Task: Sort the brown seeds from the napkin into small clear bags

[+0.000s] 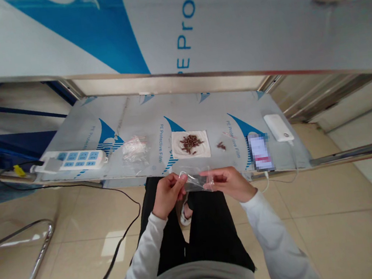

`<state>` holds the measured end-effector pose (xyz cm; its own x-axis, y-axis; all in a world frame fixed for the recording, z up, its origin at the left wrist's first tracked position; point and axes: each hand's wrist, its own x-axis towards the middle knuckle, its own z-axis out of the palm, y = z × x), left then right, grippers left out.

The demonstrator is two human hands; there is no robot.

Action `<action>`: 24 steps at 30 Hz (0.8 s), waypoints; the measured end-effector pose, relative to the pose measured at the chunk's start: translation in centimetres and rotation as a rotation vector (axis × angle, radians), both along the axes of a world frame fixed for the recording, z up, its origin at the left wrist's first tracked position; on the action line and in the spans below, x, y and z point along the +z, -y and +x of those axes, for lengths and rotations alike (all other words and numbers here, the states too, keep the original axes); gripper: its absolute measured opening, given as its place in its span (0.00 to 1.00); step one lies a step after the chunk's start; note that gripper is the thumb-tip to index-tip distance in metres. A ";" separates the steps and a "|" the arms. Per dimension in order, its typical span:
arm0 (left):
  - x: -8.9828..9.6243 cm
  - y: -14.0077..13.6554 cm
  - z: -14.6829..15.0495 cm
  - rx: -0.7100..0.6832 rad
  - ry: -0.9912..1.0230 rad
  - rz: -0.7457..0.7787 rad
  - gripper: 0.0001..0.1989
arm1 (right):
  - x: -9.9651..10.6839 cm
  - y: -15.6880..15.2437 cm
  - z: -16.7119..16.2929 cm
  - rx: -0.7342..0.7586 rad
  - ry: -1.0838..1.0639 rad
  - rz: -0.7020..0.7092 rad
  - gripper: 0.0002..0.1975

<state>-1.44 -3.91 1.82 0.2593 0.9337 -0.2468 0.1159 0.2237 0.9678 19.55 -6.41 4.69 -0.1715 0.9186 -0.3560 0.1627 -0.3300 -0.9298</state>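
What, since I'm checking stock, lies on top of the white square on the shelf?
A heap of small dark brown pieces lies on the white square; its edges show bare all around. The heap hides its own lower pieces and the surface beneath.

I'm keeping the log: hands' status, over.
Left hand, right hand: pinching clear bag, one at each end. Brown pieces: piled on white pad. Nothing seen blocking hands.

L hand pinched, thumb vs. fingers; R hand pinched too, fingers pointing twd L; both forearms reach fwd, angled in.
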 end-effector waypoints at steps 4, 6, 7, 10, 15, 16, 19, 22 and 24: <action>2.0 -0.1 0.0 -0.080 -0.368 0.543 0.45 | 0.9 -0.2 -0.4 0.058 0.253 0.220 0.17; 2.8 -0.2 0.8 -0.225 -0.445 0.704 0.52 | 1.7 -0.2 -1.4 0.118 0.362 0.292 0.13; 2.9 -0.2 1.4 -0.279 -0.457 0.738 0.49 | 2.0 -0.2 -2.0 0.150 0.398 0.314 0.12; 2.3 -0.5 2.8 -0.275 -0.457 0.702 0.27 | 2.4 -0.3 -3.0 0.128 0.422 0.375 0.09; 0.0 -0.8 2.5 0.062 -0.424 0.532 0.10 | -2.1 -3.6 -0.9 -0.216 0.413 0.469 0.08; -0.3 -0.7 2.2 0.102 -0.413 0.510 0.11 | -3.5 -4.8 -0.2 -0.261 0.537 0.489 0.08; -0.4 -0.5 1.6 0.134 -0.374 0.478 0.14 | -7.5 -8.8 0.9 -0.064 0.834 0.482 0.09; -0.1 -0.3 1.6 0.178 -0.372 0.474 0.20 | -9.8 -11.3 0.6 0.085 0.873 0.482 0.07; -0.1 -0.2 1.7 0.230 -0.390 0.469 0.23 | -10.3 -11.9 0.2 0.135 0.894 0.476 0.05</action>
<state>0.31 -3.70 1.71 0.0139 0.9862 0.1649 0.4777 -0.1514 0.8654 19.74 5.49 -5.59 -0.1342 0.9909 -0.0078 0.8701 0.1141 -0.4795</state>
